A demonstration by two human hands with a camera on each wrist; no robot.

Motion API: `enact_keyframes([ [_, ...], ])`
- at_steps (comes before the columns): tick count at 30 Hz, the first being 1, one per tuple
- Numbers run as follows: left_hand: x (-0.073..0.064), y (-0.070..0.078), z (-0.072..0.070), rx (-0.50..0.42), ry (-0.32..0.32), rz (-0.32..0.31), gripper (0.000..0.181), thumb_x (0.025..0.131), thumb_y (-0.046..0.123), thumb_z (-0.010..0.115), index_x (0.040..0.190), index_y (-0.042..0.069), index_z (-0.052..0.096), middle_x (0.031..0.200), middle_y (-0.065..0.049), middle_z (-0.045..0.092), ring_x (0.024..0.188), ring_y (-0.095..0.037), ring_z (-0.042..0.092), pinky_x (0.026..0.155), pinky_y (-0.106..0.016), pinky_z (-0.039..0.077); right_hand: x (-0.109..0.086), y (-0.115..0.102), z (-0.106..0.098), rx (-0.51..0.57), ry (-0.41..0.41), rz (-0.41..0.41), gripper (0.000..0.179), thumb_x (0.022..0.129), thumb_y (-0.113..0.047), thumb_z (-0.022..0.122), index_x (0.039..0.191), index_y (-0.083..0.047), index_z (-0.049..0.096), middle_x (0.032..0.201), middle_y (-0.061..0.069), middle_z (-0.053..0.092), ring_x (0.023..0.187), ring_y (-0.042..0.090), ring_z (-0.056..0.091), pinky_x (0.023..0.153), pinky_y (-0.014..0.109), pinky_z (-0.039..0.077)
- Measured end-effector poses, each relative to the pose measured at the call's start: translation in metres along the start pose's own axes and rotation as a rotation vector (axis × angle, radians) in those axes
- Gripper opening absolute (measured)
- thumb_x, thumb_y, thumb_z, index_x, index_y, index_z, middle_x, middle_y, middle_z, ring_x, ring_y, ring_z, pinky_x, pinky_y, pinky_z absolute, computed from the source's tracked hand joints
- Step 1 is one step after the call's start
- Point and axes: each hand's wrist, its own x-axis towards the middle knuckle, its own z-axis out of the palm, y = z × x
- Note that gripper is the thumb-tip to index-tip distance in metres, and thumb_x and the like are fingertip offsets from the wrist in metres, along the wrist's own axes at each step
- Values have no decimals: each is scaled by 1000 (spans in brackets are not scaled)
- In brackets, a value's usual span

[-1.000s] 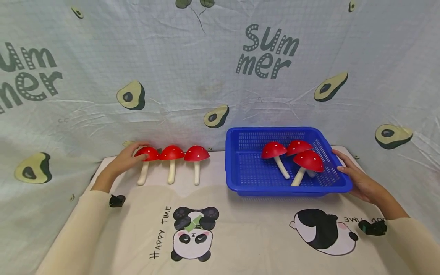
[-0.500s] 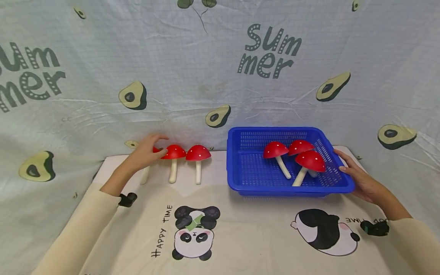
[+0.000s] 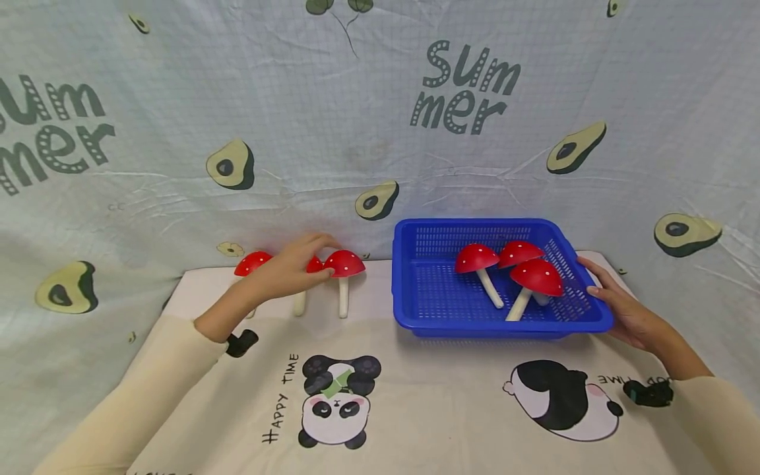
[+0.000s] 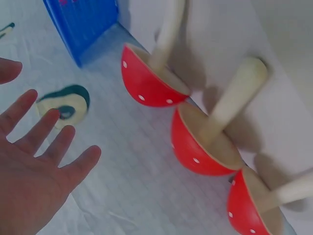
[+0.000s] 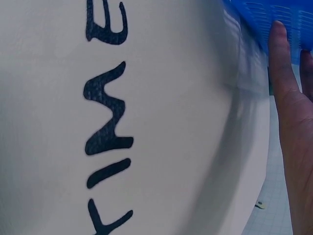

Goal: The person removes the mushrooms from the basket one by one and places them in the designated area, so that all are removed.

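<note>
Three mushrooms with red, white-dotted caps and pale stems lie in a row at the back left: a left mushroom (image 3: 252, 263), a middle mushroom (image 3: 300, 303) and a right mushroom (image 3: 346, 264). My left hand (image 3: 291, 269) hovers over the middle one, partly hiding it, fingertips near the right cap. The left wrist view shows this hand (image 4: 34, 176) with fingers spread and nothing in them, beside the right mushroom (image 4: 149, 81). My right hand (image 3: 623, 313) rests against the right side of a blue basket (image 3: 505, 327). Its fingers (image 5: 279, 54) lie straight along the wall.
Three mushrooms lie inside the basket, including a front mushroom (image 3: 537, 277) with its stem toward me. A cloth wall (image 3: 332, 145) with avocado prints rises behind the table. A panda-print cloth (image 3: 439, 396) covers the tabletop.
My left hand has moved rightward along the row, from the left mushroom's cap to the middle and right ones. The mushrooms have kept their places. The right hand has stayed at the basket.
</note>
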Motion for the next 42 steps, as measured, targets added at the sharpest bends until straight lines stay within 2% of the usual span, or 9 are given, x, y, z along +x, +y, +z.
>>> enact_keyframes([
  [7,9,27,10,-40,-11,29,45,90,17,66,134,12,59,139,-10,56,133,-31,48,102,-52,51,-1,-2,1,3,-3,1,61,111,-25,32,159,-50,4,139,-9,29,106,11,67,82,45,61],
  [13,17,47,18,-65,-18,76,41,94,19,64,134,10,60,137,-7,59,132,-28,50,107,-50,46,0,-1,1,11,-11,-7,61,111,-25,32,160,-49,4,138,-10,31,107,12,67,82,45,61],
  [20,27,69,24,-104,-51,76,43,97,22,65,138,11,58,141,-4,59,134,-26,51,108,-49,47,-1,-1,1,-3,12,10,62,110,-26,32,159,-50,4,141,-7,28,105,11,68,82,45,61],
  [25,37,79,28,-101,-65,92,41,98,20,63,138,10,57,142,-6,58,136,-26,50,110,-48,45,0,-1,2,0,8,14,62,110,-26,33,159,-50,4,148,2,21,106,10,67,82,45,61],
  [34,59,89,35,-107,-97,97,42,99,20,60,140,9,56,144,-7,57,137,-28,50,112,-47,44,-1,0,1,9,-4,-6,62,111,-24,32,160,-49,4,140,-9,27,106,10,67,82,44,61],
  [42,82,96,39,-182,-100,97,43,101,22,60,141,9,53,144,-5,56,131,-24,53,108,-44,47,-1,0,1,-11,7,3,62,110,-26,32,160,-49,4,146,0,22,106,9,66,82,44,61],
])
